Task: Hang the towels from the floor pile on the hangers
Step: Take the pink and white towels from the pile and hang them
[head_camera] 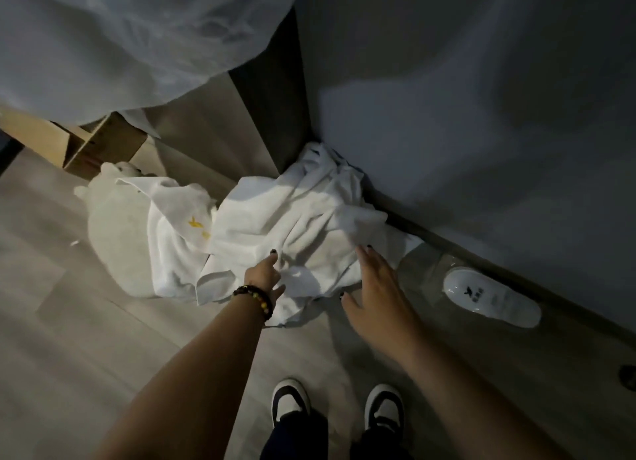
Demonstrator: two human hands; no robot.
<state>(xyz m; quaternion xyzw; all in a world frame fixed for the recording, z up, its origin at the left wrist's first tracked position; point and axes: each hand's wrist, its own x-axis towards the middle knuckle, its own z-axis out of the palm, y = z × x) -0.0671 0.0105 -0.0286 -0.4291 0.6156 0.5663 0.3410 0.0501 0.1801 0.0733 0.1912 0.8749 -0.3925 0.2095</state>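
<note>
Wall point(481, 98) closes your right side; its baseboard point(488, 263) runs diagonally down toward the right edge. A dark post point(272, 91) stands at the corner, top centre. Plastic sheet point(113, 36) hangs over the upper left. Open floor point(69, 339) is to your left and behind the pile.

Towel pile point(292, 225) sits on the floor, wedged into the wall corner, its far edge against the baseboard. A second white bundle point(137, 225) with yellow marks lies just left, touching the pile. Cardboard box point(93, 146) sits beyond it, under the sheet.

A white slipper point(492, 298) lies right of the pile, beside the baseboard, near your right arm's path.

Your left hand point(265, 273), beaded bracelet point(254, 298) at the wrist, has its fingers reaching into the pile's near edge; can't tell if it is pinching cloth. Right hand point(375, 287) is spread, fingertips touching the pile's right fold, holding nothing.

Your shoes point(290, 401) stand just short of the pile.
</note>
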